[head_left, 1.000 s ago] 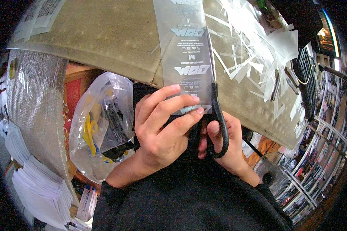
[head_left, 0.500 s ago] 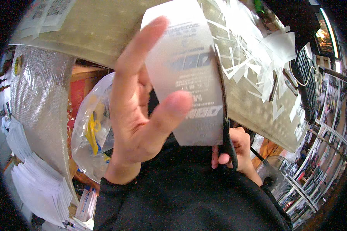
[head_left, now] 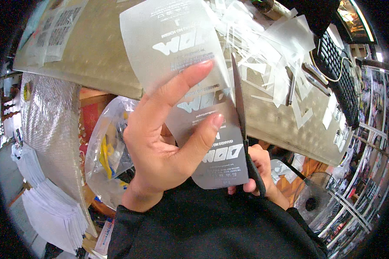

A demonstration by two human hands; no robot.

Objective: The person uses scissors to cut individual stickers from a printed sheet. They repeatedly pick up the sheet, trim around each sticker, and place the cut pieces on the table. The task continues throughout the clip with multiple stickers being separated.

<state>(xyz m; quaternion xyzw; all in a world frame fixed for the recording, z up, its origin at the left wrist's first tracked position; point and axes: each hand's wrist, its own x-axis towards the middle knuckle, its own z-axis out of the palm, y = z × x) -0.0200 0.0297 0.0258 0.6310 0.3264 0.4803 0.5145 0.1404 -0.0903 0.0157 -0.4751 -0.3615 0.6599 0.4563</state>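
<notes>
A long translucent film sheet (head_left: pixel 168 43) with repeated white lettering and small print stretches in front of me. My left hand (head_left: pixel 153 144) grips it from the left side, thumb and forefinger across its face, the other fingers curled and partly hidden. In my right hand (head_left: pixel 260 166) is a pair of black-handled scissors (head_left: pixel 239 99), fingers wrapped round the handles. The dark blade runs along the film's right edge, pointing away from me. Whether the blades are parted is hard to see. The film's near end hangs just left of the handles and hides some right-hand fingertips.
Across the table (head_left: pixel 95 56) lie a pile of white offcuts (head_left: pixel 263 77), a pen (head_left: pixel 291 90) and a black keyboard (head_left: pixel 339 73). A clear plastic bag (head_left: pixel 101 146), bubble wrap (head_left: pixel 52 125) and stacked white packets (head_left: pixel 52 207) are at left. A fan (head_left: pixel 313 200) stands at lower right.
The film's near end has come lower and its far end has swung left. My left forefinger and thumb have moved right and down over the film. The scissors remain at its right edge.
</notes>
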